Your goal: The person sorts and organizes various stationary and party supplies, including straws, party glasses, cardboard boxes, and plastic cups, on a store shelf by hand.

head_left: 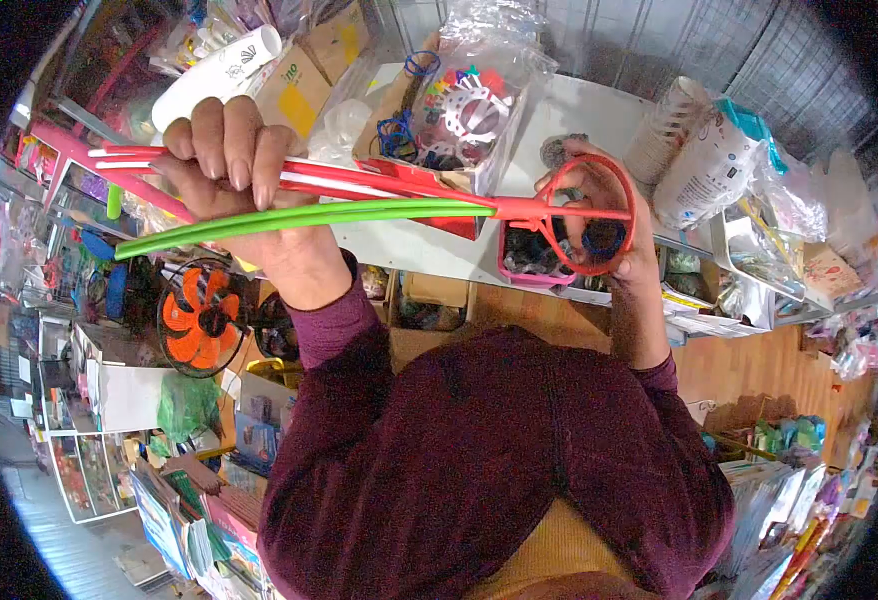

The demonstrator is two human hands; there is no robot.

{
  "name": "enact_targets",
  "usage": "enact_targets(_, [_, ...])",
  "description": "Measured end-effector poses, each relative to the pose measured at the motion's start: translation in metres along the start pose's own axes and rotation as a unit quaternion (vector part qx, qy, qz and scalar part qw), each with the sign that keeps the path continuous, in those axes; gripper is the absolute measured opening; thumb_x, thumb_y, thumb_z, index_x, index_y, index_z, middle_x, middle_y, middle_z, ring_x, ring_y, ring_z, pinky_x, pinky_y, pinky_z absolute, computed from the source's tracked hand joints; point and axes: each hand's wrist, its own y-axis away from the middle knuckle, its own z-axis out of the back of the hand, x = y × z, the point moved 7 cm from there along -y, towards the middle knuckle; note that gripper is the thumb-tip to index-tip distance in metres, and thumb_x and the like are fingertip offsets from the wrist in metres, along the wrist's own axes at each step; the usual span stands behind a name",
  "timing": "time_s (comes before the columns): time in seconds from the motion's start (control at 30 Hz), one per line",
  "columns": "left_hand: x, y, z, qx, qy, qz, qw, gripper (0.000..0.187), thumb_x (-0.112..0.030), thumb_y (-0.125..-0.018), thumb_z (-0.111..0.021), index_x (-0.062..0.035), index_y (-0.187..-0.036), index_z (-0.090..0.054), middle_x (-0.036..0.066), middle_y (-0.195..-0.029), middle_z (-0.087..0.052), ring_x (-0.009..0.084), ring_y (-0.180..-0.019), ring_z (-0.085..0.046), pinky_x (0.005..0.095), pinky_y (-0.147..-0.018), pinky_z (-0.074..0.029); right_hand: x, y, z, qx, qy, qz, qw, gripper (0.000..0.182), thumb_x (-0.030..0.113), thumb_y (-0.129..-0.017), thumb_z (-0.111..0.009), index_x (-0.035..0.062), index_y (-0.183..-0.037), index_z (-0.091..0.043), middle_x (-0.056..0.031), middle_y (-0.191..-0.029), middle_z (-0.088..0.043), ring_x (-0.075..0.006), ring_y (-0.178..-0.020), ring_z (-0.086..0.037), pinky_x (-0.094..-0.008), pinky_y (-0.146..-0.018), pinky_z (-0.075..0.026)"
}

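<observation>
So, using the cardboard box [474,181] as my landmark: way off to its left, the free ends of my red and white sticks [359,178] are fanned out a bit. If I swing them about, they could snag on the clutter over there. Lower left of the box is an orange fan [199,318], well under my sticks, so I reckon a dropped one might end up near it.

Left of the box, my left hand [249,215] has its fingers curled over the red and white sticks. The green sticks [319,216] cross in front of my palm, and I can't tell if they're actually pinched. Loose grip there = green ones slipping, I'd guess.

Just below the box's right side, everything meets at the red connector [522,208]. Long sticks, small joint, so tilting one hand could lever it loose or bend something.

Right of the box, my right hand [642,240] is wrapped round the red ring [631,190]. Squeeze too hard and it probably warps. Pink basket [536,278] sits lower right of the box, so small bits could drop in.
</observation>
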Motion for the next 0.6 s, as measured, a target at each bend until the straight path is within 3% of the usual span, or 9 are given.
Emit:
enact_targets(0.2, [0.004, -0.011, -0.033, 0.169, 0.004, 0.084, 0.982, 0.03, -0.032, -0.096, -0.04, -0.0059, -0.082, -0.041, 0.007, -0.065, -0.04, 0.0158, -0.055, -0.043, 0.0225, -0.038, -0.043, -0.005, 0.002, -0.007, 0.008, -0.014, -0.018, 1.0, 0.108, 0.051, -0.052, -0.078, -0.0057, -0.131, -0.031, -0.0129, -0.106, -0.055, -0.0098, -0.051, -0.051, -0.0197, -0.045, -0.04])
enact_targets(0.3, [0.003, -0.015, -0.045, 0.175, -0.055, 0.082, 0.98, 0.023, -0.025, -0.092, -0.049, -0.0056, -0.081, -0.046, 0.003, -0.062, -0.041, 0.011, -0.05, -0.04, 0.0192, -0.032, -0.04, -0.01, 0.003, -0.012, 0.013, -0.047, -0.019, 0.999, 0.107, 0.051, -0.054, -0.077, -0.0055, -0.132, -0.031, -0.0134, -0.105, -0.056, -0.0093, -0.051, -0.05, -0.0199, -0.045, -0.04])
enact_targets(0.6, [-0.003, -0.021, -0.049, 0.186, -0.1, 0.058, 0.976, 0.025, -0.027, -0.092, -0.05, -0.0049, -0.08, -0.048, 0.003, -0.06, -0.043, 0.0112, -0.048, -0.039, 0.0199, -0.034, -0.041, -0.012, 0.002, -0.014, 0.018, -0.066, -0.011, 0.998, 0.107, 0.053, -0.056, -0.076, -0.0067, -0.131, -0.03, -0.0156, -0.103, -0.058, -0.0095, -0.05, -0.05, -0.02, -0.046, -0.039])
